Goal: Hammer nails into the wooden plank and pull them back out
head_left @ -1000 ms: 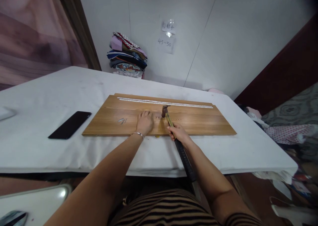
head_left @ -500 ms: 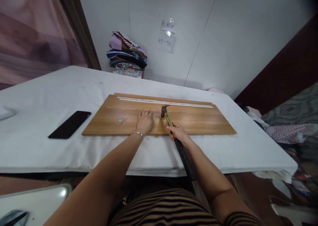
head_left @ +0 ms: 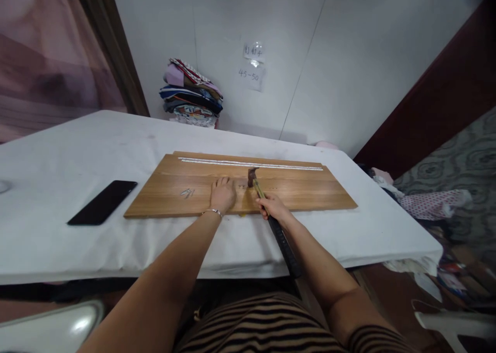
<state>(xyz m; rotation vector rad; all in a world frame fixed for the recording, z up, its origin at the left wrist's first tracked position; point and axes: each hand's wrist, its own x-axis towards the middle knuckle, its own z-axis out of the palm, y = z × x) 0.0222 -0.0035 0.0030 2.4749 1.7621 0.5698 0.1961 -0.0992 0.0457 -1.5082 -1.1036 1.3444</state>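
A brown wooden board point(head_left: 294, 194) lies flat across the white-covered table. My left hand point(head_left: 223, 194) rests on it, palm down with the fingers stretched forward, left of the hammer head. In my right hand point(head_left: 272, 206) is a claw hammer point(head_left: 257, 186), gripped on the yellowish part of its handle near the head; the black grip trails back toward my body. The hammer head is over the board's middle, just right of a few small dark nail spots point(head_left: 242, 186). Several loose nails point(head_left: 187, 193) lie on the board to the left of my left hand.
Two white strips point(head_left: 251, 164) run along the board's far side. A black phone point(head_left: 103, 203) lies on the table point(head_left: 155, 249) to the left. Folded clothes point(head_left: 192, 92) are stacked by the wall, where paper notes point(head_left: 251, 76) hang. White stools stand below the table's front edge.
The camera view has shifted slightly, so everything sits a little lower and further left. Both hands and the hammer keep nearly the same places over the board.
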